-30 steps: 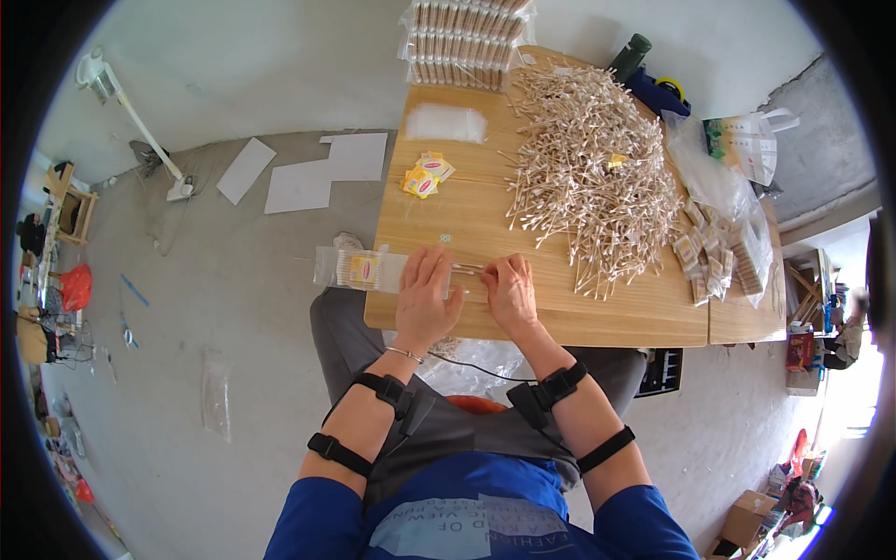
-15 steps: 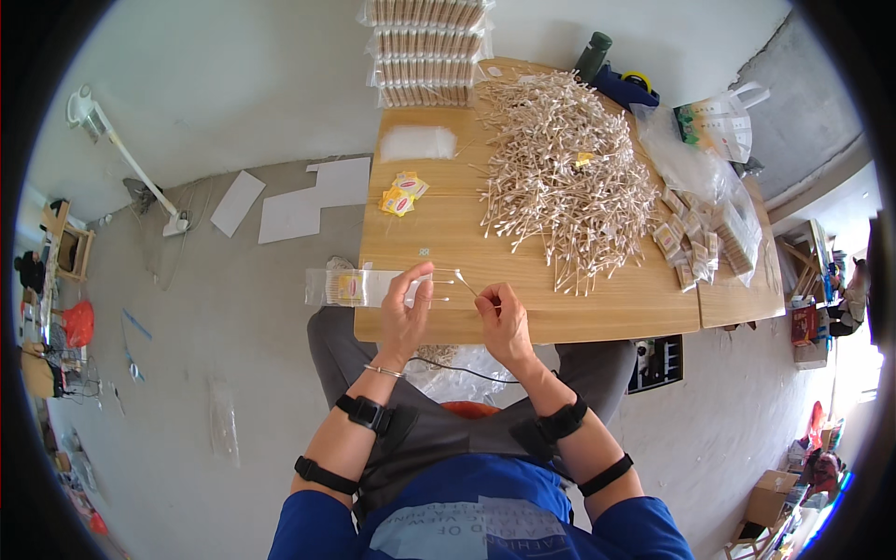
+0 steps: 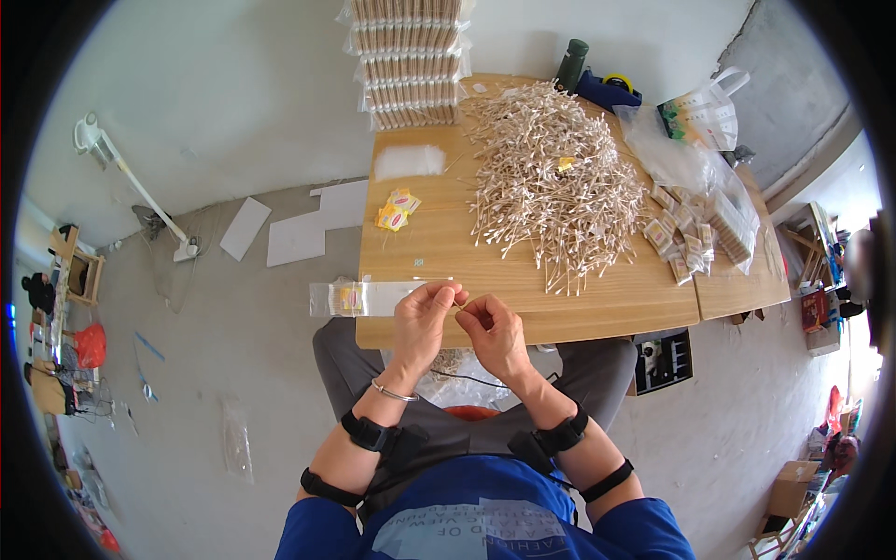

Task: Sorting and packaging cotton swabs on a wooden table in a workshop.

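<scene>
My left hand [image 3: 422, 325] is closed at the table's near edge, thumb and fingertips pinched together around cotton swabs. Right beside it, my right hand [image 3: 495, 334] is closed in a pinch, with a thin cotton swab [image 3: 458, 304] between the fingertips of both hands. Fingers hide most of the swabs. Left of my left hand lies a clear plastic sleeve [image 3: 381, 299] with a yellow card and swabs at its left end. A large loose heap of cotton swabs [image 3: 551, 177] covers the middle of the table beyond my hands.
On the table [image 3: 439, 229] are yellow cards [image 3: 397, 211], a stack of clear sleeves [image 3: 411, 162] and tall stacked packs of swabs [image 3: 406, 65]. Filled small packs [image 3: 677, 238] lie at right, near a plastic bag [image 3: 672, 154], a blue tape dispenser [image 3: 607, 91] and a dark green bottle [image 3: 571, 65].
My hands have come together, the right one moving left to the left one's fingertips. The left fingers, earlier stretched with swabs showing between them, are now curled in. The view has shifted slightly.
</scene>
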The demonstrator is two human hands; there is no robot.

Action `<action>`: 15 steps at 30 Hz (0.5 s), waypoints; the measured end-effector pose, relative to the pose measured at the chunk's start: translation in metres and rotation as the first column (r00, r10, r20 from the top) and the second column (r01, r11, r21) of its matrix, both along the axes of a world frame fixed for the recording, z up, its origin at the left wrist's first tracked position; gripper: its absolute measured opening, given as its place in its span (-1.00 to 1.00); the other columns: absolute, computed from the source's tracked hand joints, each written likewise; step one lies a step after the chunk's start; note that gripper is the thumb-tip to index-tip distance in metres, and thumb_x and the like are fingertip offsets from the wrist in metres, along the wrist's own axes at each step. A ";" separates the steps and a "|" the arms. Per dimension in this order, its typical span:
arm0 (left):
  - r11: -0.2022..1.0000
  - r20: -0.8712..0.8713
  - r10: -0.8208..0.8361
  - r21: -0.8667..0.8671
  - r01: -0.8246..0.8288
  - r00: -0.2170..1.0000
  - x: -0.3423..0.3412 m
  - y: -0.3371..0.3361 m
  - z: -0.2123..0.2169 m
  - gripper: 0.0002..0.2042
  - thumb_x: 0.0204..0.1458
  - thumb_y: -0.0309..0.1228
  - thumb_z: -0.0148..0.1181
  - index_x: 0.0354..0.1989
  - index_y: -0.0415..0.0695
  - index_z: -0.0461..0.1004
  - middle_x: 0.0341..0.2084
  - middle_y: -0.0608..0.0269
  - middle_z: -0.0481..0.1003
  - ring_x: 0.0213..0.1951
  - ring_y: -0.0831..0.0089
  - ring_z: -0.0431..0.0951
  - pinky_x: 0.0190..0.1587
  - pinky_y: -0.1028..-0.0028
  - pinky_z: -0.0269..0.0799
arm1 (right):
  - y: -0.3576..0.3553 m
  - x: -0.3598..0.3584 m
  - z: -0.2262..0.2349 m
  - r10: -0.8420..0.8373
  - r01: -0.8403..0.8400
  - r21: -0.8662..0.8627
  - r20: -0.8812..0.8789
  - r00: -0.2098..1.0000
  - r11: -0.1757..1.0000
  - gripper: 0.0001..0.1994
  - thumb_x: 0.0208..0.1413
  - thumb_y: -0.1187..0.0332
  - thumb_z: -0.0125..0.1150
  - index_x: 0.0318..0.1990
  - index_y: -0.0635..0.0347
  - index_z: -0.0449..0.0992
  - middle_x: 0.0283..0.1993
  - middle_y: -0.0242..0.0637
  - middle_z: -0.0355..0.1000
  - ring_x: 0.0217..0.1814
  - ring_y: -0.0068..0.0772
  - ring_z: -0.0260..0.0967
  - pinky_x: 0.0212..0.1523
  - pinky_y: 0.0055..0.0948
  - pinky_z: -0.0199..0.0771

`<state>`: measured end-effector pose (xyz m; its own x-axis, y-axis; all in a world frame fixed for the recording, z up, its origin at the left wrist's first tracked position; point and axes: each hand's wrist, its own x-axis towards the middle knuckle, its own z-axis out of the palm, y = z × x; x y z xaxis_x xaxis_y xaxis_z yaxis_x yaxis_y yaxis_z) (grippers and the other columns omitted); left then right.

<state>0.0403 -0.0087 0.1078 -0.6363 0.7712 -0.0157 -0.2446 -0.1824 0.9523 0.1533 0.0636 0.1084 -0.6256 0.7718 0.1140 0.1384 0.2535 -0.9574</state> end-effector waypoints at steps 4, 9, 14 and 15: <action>0.997 0.089 -0.070 -0.002 0.071 0.994 -0.001 -0.002 0.003 -0.76 0.18 -0.30 0.17 -0.20 -0.27 0.52 -0.34 0.18 0.56 -0.24 0.46 0.57 -0.07 0.46 0.50 | 0.000 0.005 0.008 -0.010 0.012 -0.069 0.027 1.000 0.998 -0.88 0.10 0.43 0.25 -0.33 0.33 0.49 -0.48 -0.32 0.47 -0.46 -0.65 0.30 -0.41 -0.52 0.35; 0.994 0.116 -0.106 -0.005 0.108 0.988 0.000 -0.004 0.006 -0.73 0.18 -0.25 0.16 -0.24 -0.27 0.51 -0.34 0.19 0.56 -0.24 0.48 0.55 -0.06 0.47 0.48 | 0.004 0.010 0.005 0.044 -0.043 -0.095 0.011 0.999 0.995 -0.87 0.12 0.43 0.23 -0.32 0.34 0.49 -0.49 -0.40 0.44 -0.46 -0.67 0.28 -0.44 -0.56 0.31; 0.992 0.079 -0.111 -0.052 0.115 0.991 0.004 -0.004 0.007 -0.71 0.19 -0.23 0.15 -0.25 -0.28 0.51 -0.31 0.17 0.56 -0.24 0.49 0.53 -0.04 0.47 0.46 | 0.004 0.013 0.013 0.066 -0.066 -0.105 0.001 0.998 0.992 -0.86 0.15 0.42 0.20 -0.27 0.35 0.49 -0.50 -0.41 0.41 -0.46 -0.68 0.24 -0.44 -0.58 0.28; 0.993 0.083 -0.108 -0.038 0.111 0.991 0.006 -0.003 0.008 -0.71 0.19 -0.23 0.15 -0.25 -0.28 0.51 -0.30 0.15 0.57 -0.24 0.50 0.53 -0.04 0.47 0.46 | 0.005 0.014 0.012 0.076 -0.074 -0.098 0.013 0.997 0.992 -0.86 0.15 0.42 0.20 -0.26 0.35 0.49 -0.50 -0.41 0.41 -0.46 -0.68 0.23 -0.44 -0.58 0.28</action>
<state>0.0464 -0.0112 0.1157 -0.5434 0.8338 -0.0976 -0.3375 -0.1106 0.9348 0.1669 0.0687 0.1208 -0.6833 0.7295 0.0301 0.1381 0.1697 -0.9758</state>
